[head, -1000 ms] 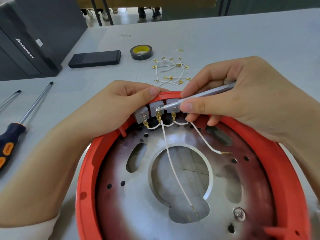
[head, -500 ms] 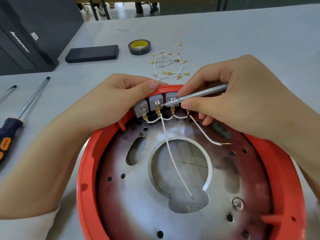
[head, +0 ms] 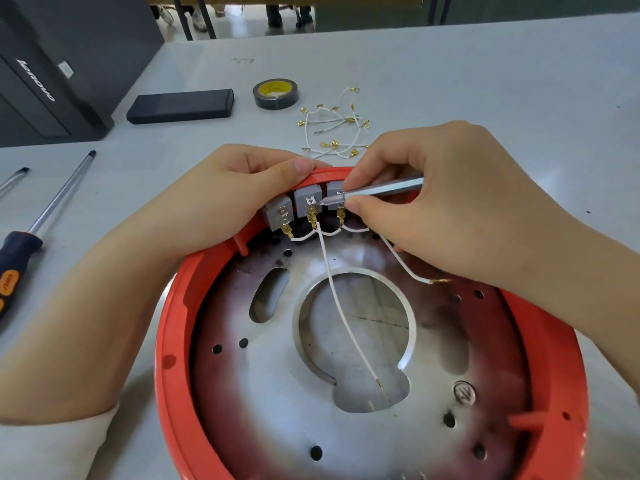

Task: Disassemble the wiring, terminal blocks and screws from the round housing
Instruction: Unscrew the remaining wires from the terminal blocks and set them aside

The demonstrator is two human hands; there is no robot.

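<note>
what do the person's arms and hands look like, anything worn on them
Both hands are bare: no gloves, rings or watch show on the left hand or the right hand. The left forearm ends in a pale, whitish sleeve cuff at the lower frame edge. The right forearm shows no sleeve in view.

Bright, even daylight fills the scene, strongest from the far edge of the table (head: pixel 485 81). A pale glare patch sits near the table's right edge, and soft sheen lies on the metal plate (head: pixel 277 393) of the housing. Shadows are faint. Wide-angle bending curves the edges; the near corners blur slightly.
</note>
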